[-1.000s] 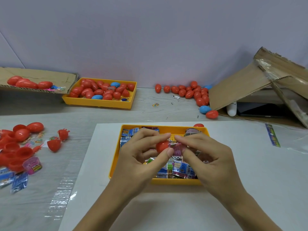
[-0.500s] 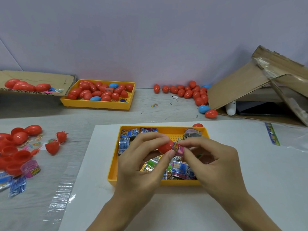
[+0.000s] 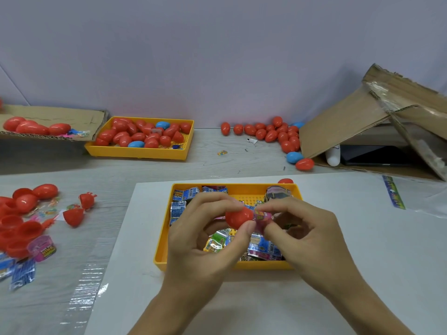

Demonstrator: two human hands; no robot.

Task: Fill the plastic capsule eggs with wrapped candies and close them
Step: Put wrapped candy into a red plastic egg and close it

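My left hand [image 3: 203,238] pinches a red capsule egg half [image 3: 238,216] between thumb and fingers, its opening turned to the right. My right hand [image 3: 307,235] presses a pink wrapped candy [image 3: 262,217] against that opening with thumb and forefinger. Both hands hover over a yellow tray [image 3: 160,250] filled with several wrapped candies in blue, green and pink. How far the candy sits inside the half is hidden by my fingers.
A second yellow tray [image 3: 142,153] of closed red and blue eggs stands at the back left. Loose eggs [image 3: 273,134] lie by the wall, next to a cardboard box [image 3: 362,117]. Open red halves [image 3: 21,228] and candy packets [image 3: 41,249] lie at left.
My hands have stayed over the tray. The red half has turned so more of it shows, and the pink candy has been pushed closer into its opening.
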